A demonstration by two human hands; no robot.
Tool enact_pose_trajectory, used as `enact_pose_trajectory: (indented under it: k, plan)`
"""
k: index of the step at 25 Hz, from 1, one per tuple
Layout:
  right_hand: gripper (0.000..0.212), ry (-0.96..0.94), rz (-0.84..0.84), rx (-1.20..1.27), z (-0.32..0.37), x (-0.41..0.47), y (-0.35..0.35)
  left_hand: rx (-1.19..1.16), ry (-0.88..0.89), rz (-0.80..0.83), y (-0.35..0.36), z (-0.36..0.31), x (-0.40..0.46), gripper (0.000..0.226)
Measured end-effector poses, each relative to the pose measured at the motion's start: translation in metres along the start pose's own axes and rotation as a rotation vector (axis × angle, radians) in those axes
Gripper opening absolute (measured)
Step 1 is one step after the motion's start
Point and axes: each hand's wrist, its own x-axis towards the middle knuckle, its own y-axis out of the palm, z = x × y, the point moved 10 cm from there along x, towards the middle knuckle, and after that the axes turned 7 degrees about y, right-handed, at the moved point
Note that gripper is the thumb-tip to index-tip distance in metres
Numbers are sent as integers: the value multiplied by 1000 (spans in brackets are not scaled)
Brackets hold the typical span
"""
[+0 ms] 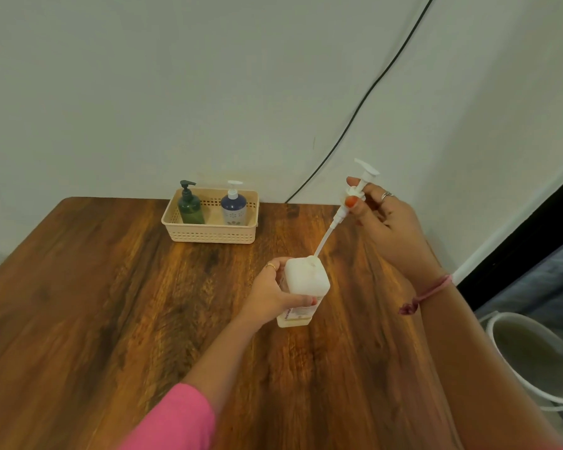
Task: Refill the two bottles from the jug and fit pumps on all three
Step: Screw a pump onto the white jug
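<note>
At frame centre, left hand (270, 295) wrapped around white jug (303, 287), fingers closed on its side, jug upright on wooden table (111, 303). Right of centre, right hand (384, 219) pinches white pump (355, 193) by collar between thumb and fingers; pump tilted, dip tube tip at jug's mouth. Upper centre, beige basket (208, 235) holds green bottle (190, 207) and blue bottle (234, 209), both with pumps on.

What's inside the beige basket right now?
The basket holds two bottles standing upright: a dark green bottle with a black pump on the left, a blue bottle with a white pump on the right. Their bases and the basket floor are hidden by its front wall.
</note>
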Motion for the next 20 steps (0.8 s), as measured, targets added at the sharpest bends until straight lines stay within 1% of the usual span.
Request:
enact_pose_trajectory:
  k: [2, 6, 10, 13, 17, 20]
  plan:
    - [34, -11, 60, 15, 7, -4, 10, -18, 23, -10, -9, -15, -2, 74]
    - [44, -47, 177, 17, 16, -11, 32, -75, 91, -51, -25, -49, -8, 75]
    - [44, -41, 236, 12, 16, -15, 41, -142, 126, -85, -35, -73, -9, 80]
    - [44, -54, 222, -5, 23, -16, 38, -190, 143, -92, -38, -80, -11, 86]
    - [35, -73, 158, -112, 29, -17, 35, -145, 148, -92, -39, -85, -16, 79]
    - [31, -16, 56, -115, 27, -19, 28, -97, 148, -105, -40, -85, -20, 79]
